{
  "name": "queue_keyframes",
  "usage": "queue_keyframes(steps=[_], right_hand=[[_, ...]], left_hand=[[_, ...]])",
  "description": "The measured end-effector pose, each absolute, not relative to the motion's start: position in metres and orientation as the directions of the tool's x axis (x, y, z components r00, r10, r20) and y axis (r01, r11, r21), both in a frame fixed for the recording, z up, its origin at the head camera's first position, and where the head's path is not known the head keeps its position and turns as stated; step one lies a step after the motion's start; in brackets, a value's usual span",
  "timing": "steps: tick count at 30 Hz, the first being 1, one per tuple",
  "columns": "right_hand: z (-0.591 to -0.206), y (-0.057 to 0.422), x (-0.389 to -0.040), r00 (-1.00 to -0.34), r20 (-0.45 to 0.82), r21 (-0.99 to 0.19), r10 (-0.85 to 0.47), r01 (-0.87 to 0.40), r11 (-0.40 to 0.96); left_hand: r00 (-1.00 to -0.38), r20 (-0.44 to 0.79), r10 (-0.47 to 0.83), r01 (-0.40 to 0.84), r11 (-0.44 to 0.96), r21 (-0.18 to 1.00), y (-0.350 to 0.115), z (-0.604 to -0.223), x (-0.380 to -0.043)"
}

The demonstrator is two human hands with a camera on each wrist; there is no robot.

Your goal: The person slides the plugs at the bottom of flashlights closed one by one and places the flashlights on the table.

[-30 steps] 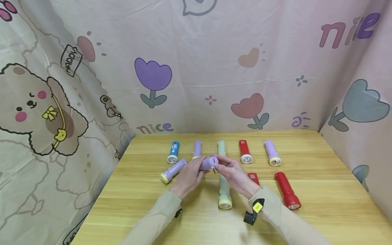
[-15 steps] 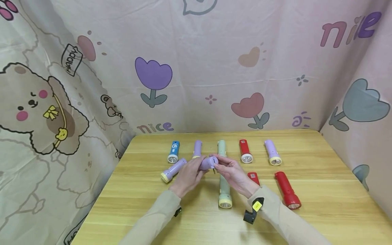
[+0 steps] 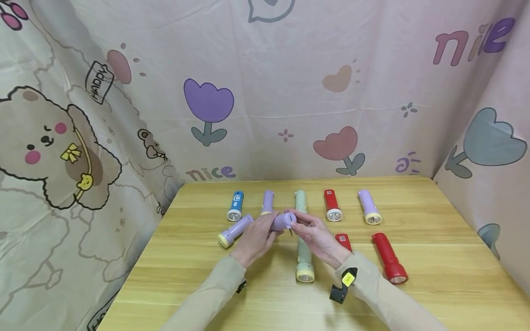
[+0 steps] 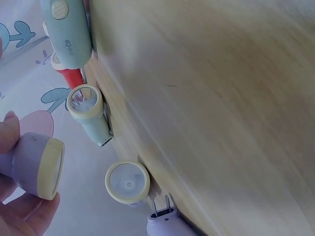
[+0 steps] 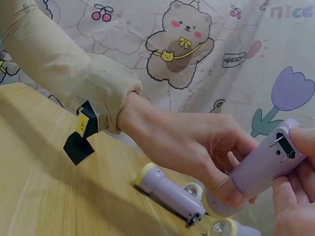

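Both hands hold one lavender flashlight [image 3: 283, 221] above the middle of the table. The left hand [image 3: 256, 236] grips its head end, where a pale yellow rim shows in the left wrist view. At the tail, the right hand [image 3: 316, 236] pinches the body between thumb and fingers. Two metal plug prongs [image 5: 281, 147] stand out of a dark slot near that tail in the right wrist view. Below the hands lies a pale green flashlight [image 3: 304, 262], partly covered by the right hand. Another lavender flashlight [image 3: 235, 231] lies left of the left hand.
Along the back of the wooden table [image 3: 174, 271] lie a blue flashlight [image 3: 236, 205], a red flashlight [image 3: 332, 204] and a lavender flashlight [image 3: 368, 207], among others. A larger red flashlight [image 3: 389, 257] lies at right. Printed cloth [image 3: 269, 92] hangs behind and at both sides.
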State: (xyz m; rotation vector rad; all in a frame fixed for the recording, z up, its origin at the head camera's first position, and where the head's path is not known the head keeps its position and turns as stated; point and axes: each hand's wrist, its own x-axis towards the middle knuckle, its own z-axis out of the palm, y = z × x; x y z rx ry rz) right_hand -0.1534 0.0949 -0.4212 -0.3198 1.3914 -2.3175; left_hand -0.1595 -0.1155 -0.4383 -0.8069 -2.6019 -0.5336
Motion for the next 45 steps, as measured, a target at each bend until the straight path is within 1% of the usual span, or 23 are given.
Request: queue_keyframes(steps=[9,15,21,27,34,39,45], right_hand=[[-0.423,0.093,-0.153,-0.892,-0.022,-0.884,-0.452,0.228,-0.408],[-0.423,0.091,-0.152,-0.894,-0.020,-0.876,-0.448,0.233,-0.423],[-0.424,0.090,-0.153,-0.901,-0.054,-0.874,-0.430,0.251,-0.416],[-0.422,0.087,-0.152,-0.917,-0.107,-0.884,-0.384,0.264,-0.387],[-0.421,0.079,-0.151,-0.951,-0.149,-0.867,-0.273,0.258,-0.426],[-0.421,0.076,-0.150,-0.961,-0.169,-0.860,-0.220,0.253,-0.443],[-0.419,0.075,-0.151,-0.955,-0.203,-0.840,-0.217,0.284,-0.463]], left_hand=[[-0.772,0.452,0.448,0.587,0.775,0.235,-0.116,-0.441,-0.159],[-0.761,0.467,0.451,0.598,0.767,0.233,-0.116,-0.441,-0.159],[-0.760,0.461,0.458,0.595,0.776,0.211,-0.117,-0.441,-0.159],[-0.766,0.453,0.457,0.580,0.794,0.180,-0.118,-0.442,-0.158],[-0.771,0.453,0.447,0.573,0.797,0.188,-0.116,-0.444,-0.156],[-0.769,0.456,0.448,0.578,0.792,0.197,-0.115,-0.445,-0.157],[-0.785,0.435,0.442,0.567,0.795,0.215,-0.114,-0.444,-0.156]])
